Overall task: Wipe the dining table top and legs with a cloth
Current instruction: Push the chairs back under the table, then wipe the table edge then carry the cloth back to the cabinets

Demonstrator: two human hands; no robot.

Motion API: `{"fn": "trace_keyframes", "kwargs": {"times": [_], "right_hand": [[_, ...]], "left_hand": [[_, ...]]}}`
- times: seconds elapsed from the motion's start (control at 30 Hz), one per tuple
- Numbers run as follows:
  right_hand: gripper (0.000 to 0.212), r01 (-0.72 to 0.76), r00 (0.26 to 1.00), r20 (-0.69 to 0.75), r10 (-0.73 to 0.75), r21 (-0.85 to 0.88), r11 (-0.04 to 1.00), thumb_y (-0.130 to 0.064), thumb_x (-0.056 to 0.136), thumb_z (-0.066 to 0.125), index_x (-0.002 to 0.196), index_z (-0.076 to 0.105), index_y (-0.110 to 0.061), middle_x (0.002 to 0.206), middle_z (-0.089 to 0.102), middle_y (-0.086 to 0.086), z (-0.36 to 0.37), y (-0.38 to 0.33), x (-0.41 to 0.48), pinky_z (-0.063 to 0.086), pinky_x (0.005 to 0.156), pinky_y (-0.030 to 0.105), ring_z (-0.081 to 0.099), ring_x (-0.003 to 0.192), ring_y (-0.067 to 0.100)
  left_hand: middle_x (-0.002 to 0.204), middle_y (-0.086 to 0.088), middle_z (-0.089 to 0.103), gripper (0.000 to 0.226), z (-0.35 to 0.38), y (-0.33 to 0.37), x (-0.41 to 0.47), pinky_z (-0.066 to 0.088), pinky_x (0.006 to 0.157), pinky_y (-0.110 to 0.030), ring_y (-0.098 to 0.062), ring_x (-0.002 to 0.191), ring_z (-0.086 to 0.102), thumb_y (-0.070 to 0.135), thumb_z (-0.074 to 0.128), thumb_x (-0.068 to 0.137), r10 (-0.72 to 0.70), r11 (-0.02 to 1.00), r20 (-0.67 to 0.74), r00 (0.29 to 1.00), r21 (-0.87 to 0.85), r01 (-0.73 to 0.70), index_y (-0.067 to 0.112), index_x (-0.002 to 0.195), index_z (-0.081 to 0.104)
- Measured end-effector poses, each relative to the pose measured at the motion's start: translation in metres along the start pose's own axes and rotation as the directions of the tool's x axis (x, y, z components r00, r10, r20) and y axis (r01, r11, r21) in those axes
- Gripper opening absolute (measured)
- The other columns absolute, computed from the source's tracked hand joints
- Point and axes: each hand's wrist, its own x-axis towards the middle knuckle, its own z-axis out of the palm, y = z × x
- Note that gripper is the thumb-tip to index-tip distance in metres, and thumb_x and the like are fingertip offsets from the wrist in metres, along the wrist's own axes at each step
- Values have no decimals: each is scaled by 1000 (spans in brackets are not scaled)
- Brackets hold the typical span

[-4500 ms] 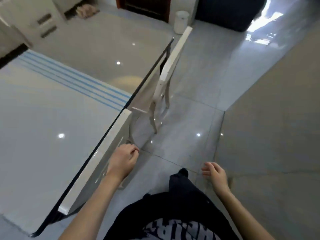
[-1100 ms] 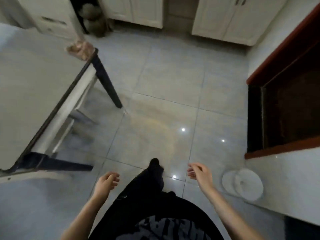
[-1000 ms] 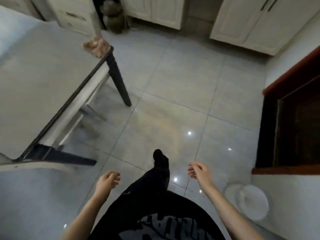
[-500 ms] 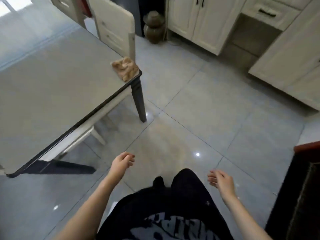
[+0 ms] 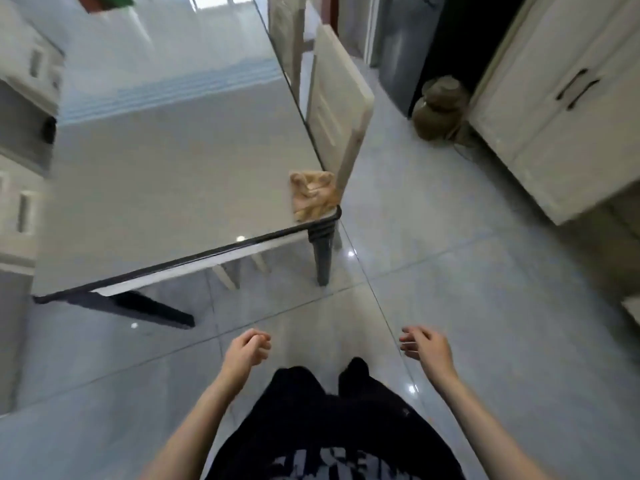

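My left hand [image 5: 246, 351] and right hand [image 5: 426, 348] hang loosely curled and empty above the floor. The crumpled cloth [image 5: 313, 195] sits on the table [image 5: 166, 188] at its near right corner; a careless grab might knock it off the edge.

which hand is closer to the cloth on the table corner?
Left. The left hand hangs below and slightly left of the cloth; the right hand is farther out, below and right. Neither touches it.
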Motion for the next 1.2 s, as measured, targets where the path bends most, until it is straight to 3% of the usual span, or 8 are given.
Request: {"fn": "trace_keyframes", "kwargs": {"times": [0.33, 0.5, 0.6, 0.7, 0.83, 0.97, 1.13, 1.2], "right_hand": [[20, 243, 929, 323, -182, -160, 957, -7, 98, 48, 100, 66, 1, 84, 66, 16, 61, -147, 106, 53, 67, 31, 63, 70, 24], [12, 449, 867, 352, -352, -248, 858, -14, 96, 56, 97, 67, -14, 91, 70, 11, 115, -206, 137, 54, 75, 38, 66, 80, 22], [12, 591, 799, 383, -464, -352, 726, -23, 95, 60, 105, 66, -19, 98, 66, 0, 149, -243, 159, 52, 75, 25, 63, 85, 11], [33, 676, 736, 463, -494, -449, 585, -27, 92, 64, 122, 62, -14, 114, 59, -2, 183, -275, 188, 48, 88, 30, 58, 104, 15], [57, 655, 756, 531, -383, -621, 430, -30, 89, 66, 139, 49, -8, 143, 47, 11, 222, -293, 232, 35, 112, 37, 43, 133, 25], [67, 644, 765, 579, -283, -704, 300, -32, 92, 62, 148, 36, -7, 154, 36, 12, 248, -294, 256, 22, 118, 34, 29, 143, 26], [59, 605, 786, 560, -262, -783, 141, -40, 91, 59, 141, 45, -11, 138, 46, 13, 260, -281, 255, 34, 104, 39, 44, 118, 37], [52, 562, 816, 511, -271, -811, 163, -42, 89, 62, 129, 51, -10, 126, 51, 15, 261, -277, 253, 40, 94, 40, 49, 109, 37]], "left_hand": [[80, 0, 66, 13, 9, 49, 28, 44, 66, -25, -18, 74, 58, 25, 54, 79, 68, 993, -201, 977, -77, -85, 19, 81, 65], [100, 0, 66, 10, -11, 91, 81, 47, 81, -28, -14, 90, 62, 21, 57, 88, 234, 970, -286, 929, 128, -205, 24, 95, 63], [119, -2, 62, 43, -23, 127, 122, 42, 96, -30, -18, 109, 58, 34, 50, 82, 368, 905, -268, 890, 321, -278, 13, 118, 63], [134, -5, 54, 56, -36, 157, 166, 35, 104, -30, -22, 124, 50, 39, 47, 84, 406, 835, -184, 895, 472, -282, 11, 131, 56], [145, -10, 46, 56, -49, 177, 221, 34, 109, -38, -30, 131, 45, 31, 51, 85, 396, 764, -125, 910, 595, -251, 10, 137, 51], [147, -14, 44, 58, -53, 182, 251, 31, 113, -43, -33, 137, 40, 28, 53, 85, 399, 695, -100, 911, 682, -229, 9, 139, 49], [153, -6, 36, 53, -51, 170, 261, 25, 118, -43, -27, 144, 28, 24, 54, 92, 304, 694, -87, 949, 702, -159, 15, 143, 44], [154, -4, 34, 53, -53, 167, 260, 24, 118, -42, -25, 145, 26, 23, 53, 92, 302, 689, -80, 950, 707, -159, 17, 144, 43]]}}
